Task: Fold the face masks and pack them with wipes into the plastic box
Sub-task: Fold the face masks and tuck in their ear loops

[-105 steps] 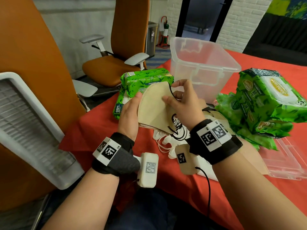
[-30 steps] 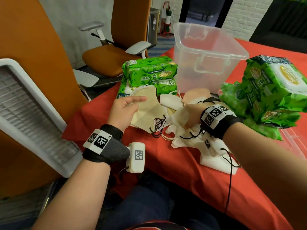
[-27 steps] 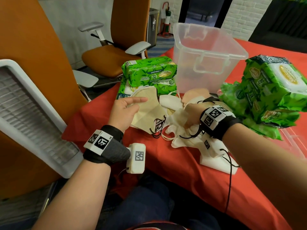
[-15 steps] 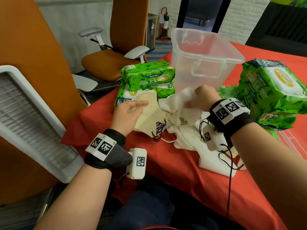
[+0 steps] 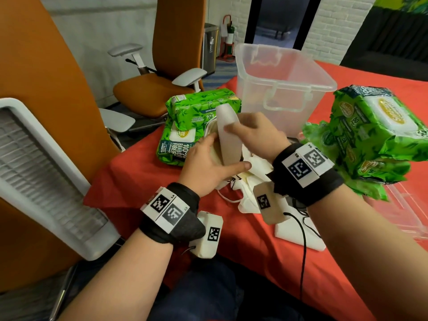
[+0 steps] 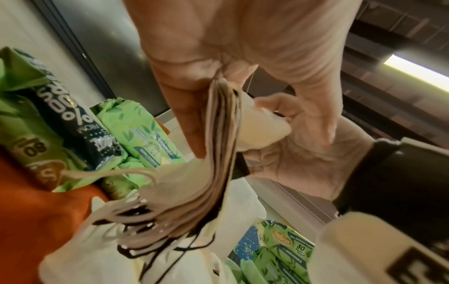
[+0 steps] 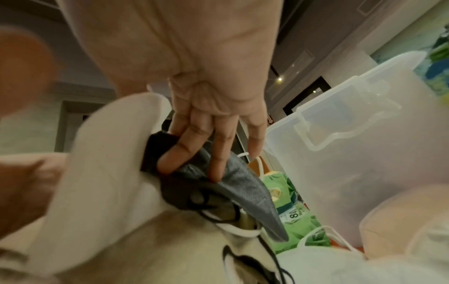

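My left hand [image 5: 214, 158] grips a stack of folded beige face masks [image 6: 218, 153] and holds it edge-up just above the red table. My right hand [image 5: 247, 132] pinches a white mask [image 5: 227, 135] and presses it against that stack. In the right wrist view its fingers [image 7: 213, 153] also curl over a dark grey mask [image 7: 233, 178]. More loose masks [image 5: 254, 179] lie in a pile under my hands. The clear plastic box [image 5: 284, 75] stands open behind them. Green wipes packs sit to the left [image 5: 196, 117] and right [image 5: 375, 133].
The red-covered table [image 5: 143, 172] ends close to my left wrist. A clear lid [image 5: 407, 212] lies at the right under the wipes. Orange office chairs [image 5: 150, 86] and a white chair back [image 5: 41, 172] stand off the table's left side.
My right hand has pulled a white mask out of the pile and brought it left against the stack. My left hand has lifted the beige stack off the table and closed round it.
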### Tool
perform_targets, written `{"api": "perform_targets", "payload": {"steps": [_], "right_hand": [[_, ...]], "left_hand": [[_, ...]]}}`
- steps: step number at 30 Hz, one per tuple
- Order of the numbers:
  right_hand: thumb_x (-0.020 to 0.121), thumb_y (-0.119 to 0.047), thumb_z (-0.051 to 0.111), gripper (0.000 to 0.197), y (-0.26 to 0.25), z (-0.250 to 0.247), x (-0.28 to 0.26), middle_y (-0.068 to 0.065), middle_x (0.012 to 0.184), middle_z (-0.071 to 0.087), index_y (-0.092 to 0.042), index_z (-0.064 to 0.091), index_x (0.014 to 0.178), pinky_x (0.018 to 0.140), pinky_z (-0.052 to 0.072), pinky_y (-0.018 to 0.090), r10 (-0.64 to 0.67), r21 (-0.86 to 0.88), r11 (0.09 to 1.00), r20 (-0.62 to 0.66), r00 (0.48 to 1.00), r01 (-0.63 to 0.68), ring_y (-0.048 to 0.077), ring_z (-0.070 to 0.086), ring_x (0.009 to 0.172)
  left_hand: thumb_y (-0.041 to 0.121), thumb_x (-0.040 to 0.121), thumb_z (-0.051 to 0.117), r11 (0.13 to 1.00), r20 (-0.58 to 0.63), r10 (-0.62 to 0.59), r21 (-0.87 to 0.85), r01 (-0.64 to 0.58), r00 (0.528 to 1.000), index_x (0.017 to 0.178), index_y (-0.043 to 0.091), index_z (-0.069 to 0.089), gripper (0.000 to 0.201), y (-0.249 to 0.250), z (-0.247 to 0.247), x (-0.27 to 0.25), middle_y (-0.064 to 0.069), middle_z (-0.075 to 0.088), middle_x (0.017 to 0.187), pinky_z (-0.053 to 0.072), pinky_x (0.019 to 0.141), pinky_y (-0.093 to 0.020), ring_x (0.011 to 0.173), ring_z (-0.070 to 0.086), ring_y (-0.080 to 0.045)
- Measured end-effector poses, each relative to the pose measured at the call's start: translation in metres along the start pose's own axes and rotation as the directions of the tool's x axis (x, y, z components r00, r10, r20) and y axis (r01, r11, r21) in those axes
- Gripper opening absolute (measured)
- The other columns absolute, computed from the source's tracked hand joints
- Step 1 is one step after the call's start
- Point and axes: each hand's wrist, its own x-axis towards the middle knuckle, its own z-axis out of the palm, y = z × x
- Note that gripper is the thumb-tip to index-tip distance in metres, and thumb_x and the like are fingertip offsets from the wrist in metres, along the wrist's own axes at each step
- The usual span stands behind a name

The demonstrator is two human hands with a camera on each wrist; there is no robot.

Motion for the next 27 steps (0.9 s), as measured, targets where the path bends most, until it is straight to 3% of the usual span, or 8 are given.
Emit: {"api": "perform_targets", "payload": {"steps": [4, 7, 10, 13, 16, 21, 25, 27], "right_hand": [[0.081, -0.021, 0.033, 0.031, 0.005, -0.001, 0.000, 0.013, 0.075, 0.064, -0.020, 0.049, 0.108, 0.079, 0.044, 0.026, 0.000, 0.441, 0.897, 0.042, 0.999, -0.019, 0.022, 0.058, 0.080], [0.085, -0.006, 0.044, 0.032, 0.012, -0.003, 0.000, 0.018, 0.095, 0.065, -0.013, 0.050, 0.116, 0.084, 0.043, 0.028, -0.001, 0.375, 0.927, 0.035, 0.999, -0.012, 0.021, 0.058, 0.089], [0.081, 0.003, 0.062, 0.053, 0.018, -0.001, 0.002, 0.004, 0.078, 0.063, -0.005, 0.041, 0.129, 0.077, 0.046, 0.027, -0.023, 0.302, 0.953, -0.013, 1.000, 0.026, 0.015, 0.057, 0.074], [0.074, -0.003, 0.074, 0.059, 0.024, 0.002, 0.007, -0.004, 0.075, 0.056, -0.007, 0.048, 0.126, 0.082, 0.047, 0.036, -0.011, 0.213, 0.977, -0.073, 0.997, 0.026, 0.013, 0.054, 0.070], [0.073, -0.026, 0.078, 0.062, 0.028, 0.000, 0.007, -0.001, 0.093, 0.051, -0.016, 0.050, 0.128, 0.075, 0.034, 0.023, 0.015, -0.002, 1.000, -0.103, 0.995, -0.016, 0.014, 0.051, 0.083], [0.074, -0.037, 0.075, 0.046, 0.026, -0.001, 0.001, 0.005, 0.099, 0.060, -0.009, 0.060, 0.107, 0.056, 0.027, 0.025, -0.008, -0.175, 0.984, -0.140, 0.990, -0.017, 0.019, 0.052, 0.089], [0.077, -0.027, 0.073, 0.031, 0.034, -0.004, 0.006, 0.000, 0.057, 0.047, -0.013, 0.051, 0.060, 0.055, 0.034, 0.030, 0.039, -0.166, 0.983, -0.199, 0.979, -0.072, 0.024, 0.045, 0.065], [0.075, -0.031, 0.074, 0.027, 0.037, -0.009, 0.008, -0.005, 0.058, 0.046, -0.020, 0.053, 0.062, 0.064, 0.041, 0.032, 0.090, -0.172, 0.976, -0.235, 0.968, -0.132, 0.023, 0.048, 0.069]], "left_hand": [[0.056, 0.048, 0.076, 0.989, -0.049, -0.047, -0.144, 0.040, 0.998, 0.103, 0.022, 0.061, 0.066, -0.004, 0.001, 0.001, 0.000, 0.069, 0.103, 0.050, 0.091, -0.040, 0.101, 0.063, -0.017], [0.041, 0.058, 0.073, 0.958, -0.105, -0.110, -0.277, 0.078, 0.988, 0.091, 0.029, 0.064, 0.036, -0.002, 0.001, 0.001, 0.007, 0.070, 0.092, 0.051, 0.085, -0.030, 0.088, 0.066, -0.006], [0.014, 0.079, 0.068, 0.911, -0.132, -0.192, -0.392, 0.127, 0.972, 0.087, 0.026, 0.065, 0.015, -0.001, -0.001, 0.002, 0.004, 0.070, 0.092, 0.048, 0.082, -0.023, 0.076, 0.062, 0.007], [0.010, 0.091, 0.056, 0.871, -0.128, -0.243, -0.466, 0.158, 0.962, 0.083, 0.027, 0.064, 0.021, 0.000, -0.001, 0.001, 0.010, 0.067, 0.090, 0.048, 0.089, -0.028, 0.085, 0.063, -0.002], [0.015, 0.093, 0.053, 0.838, -0.157, -0.284, -0.520, 0.165, 0.946, 0.084, 0.027, 0.060, 0.017, 0.000, -0.003, 0.001, 0.015, 0.062, 0.090, 0.045, 0.088, -0.020, 0.093, 0.059, -0.005], [0.012, 0.094, 0.052, 0.853, -0.145, -0.232, -0.505, 0.129, 0.962, 0.087, 0.027, 0.062, 0.019, -0.006, -0.009, 0.001, 0.018, 0.064, 0.089, 0.046, 0.082, -0.009, 0.079, 0.060, 0.013], [0.011, 0.092, 0.055, 0.891, -0.206, -0.180, -0.448, 0.072, 0.962, 0.097, 0.022, 0.064, 0.015, -0.012, -0.012, 0.005, 0.011, 0.066, 0.098, 0.046, 0.095, -0.025, 0.096, 0.062, -0.004], [0.011, 0.091, 0.057, 0.899, -0.224, -0.180, -0.433, 0.067, 0.958, 0.099, 0.018, 0.066, 0.013, -0.018, -0.015, 0.006, 0.005, 0.068, 0.100, 0.047, 0.096, -0.033, 0.100, 0.063, -0.013]]}}
